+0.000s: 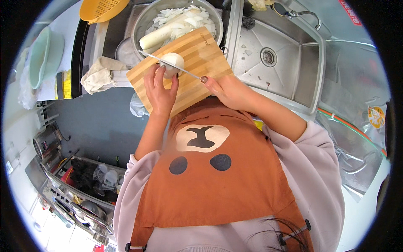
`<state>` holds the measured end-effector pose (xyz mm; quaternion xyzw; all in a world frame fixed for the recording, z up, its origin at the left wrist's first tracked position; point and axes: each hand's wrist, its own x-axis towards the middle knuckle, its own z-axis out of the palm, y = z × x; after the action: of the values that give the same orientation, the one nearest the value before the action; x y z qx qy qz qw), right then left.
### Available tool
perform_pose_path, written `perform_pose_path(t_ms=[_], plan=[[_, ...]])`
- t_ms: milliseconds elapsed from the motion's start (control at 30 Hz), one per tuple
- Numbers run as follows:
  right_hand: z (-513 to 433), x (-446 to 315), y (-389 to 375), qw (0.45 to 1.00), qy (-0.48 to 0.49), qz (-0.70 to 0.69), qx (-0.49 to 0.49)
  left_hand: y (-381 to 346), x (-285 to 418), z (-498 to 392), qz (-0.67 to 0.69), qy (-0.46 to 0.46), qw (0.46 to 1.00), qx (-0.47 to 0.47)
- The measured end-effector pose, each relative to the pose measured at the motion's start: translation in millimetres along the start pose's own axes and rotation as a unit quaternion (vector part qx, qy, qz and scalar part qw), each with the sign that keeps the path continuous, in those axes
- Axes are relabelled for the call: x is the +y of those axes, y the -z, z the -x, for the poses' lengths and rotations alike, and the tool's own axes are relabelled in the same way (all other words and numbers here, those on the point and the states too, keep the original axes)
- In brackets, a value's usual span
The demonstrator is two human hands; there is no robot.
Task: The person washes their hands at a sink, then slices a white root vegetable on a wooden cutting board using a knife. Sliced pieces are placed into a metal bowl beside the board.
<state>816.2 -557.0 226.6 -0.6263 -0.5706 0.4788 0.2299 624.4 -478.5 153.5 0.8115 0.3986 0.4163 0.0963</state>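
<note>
My left hand (pixel 162 89) steadies a short, peeled piece of white radish (pixel 172 60) with its fingertips on a striped wooden cutting board (pixel 201 56). In my right hand (pixel 231 89) is a kitchen knife (pixel 185 71), seen almost edge-on as a thin line running across the radish piece. Whether the blade has entered the radish I cannot tell. Beyond the board, and partly covered by it, stands a large metal bowl (pixel 137 26). Inside it lie thin white radish slices (pixel 198 21) and longer peeled radish pieces (pixel 154 38).
To the right is a stainless steel sink (pixel 267 82) with scraps around its drain, a black scourer (pixel 248 22) and a faucet (pixel 310 15). A beige cloth (pixel 102 74) hangs at the left counter. Farther left are a yellow colander (pixel 102 11) and a pale green basin (pixel 45 58).
</note>
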Motion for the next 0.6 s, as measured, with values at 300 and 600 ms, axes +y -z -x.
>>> perform_pose_path(t_ms=[300, 600], plan=[[-14.5, 4.1, -9.7, 0.995, -0.06, 0.053, -0.059, 1.2, 1.5, 13.6, -0.009, 0.008, 1.0, 0.008], [-9.7, -3.6, -10.8, 0.992, -0.092, 0.041, -0.071, 8.8, 20.6, 1.6, 0.017, 0.198, 0.977, -0.073]])
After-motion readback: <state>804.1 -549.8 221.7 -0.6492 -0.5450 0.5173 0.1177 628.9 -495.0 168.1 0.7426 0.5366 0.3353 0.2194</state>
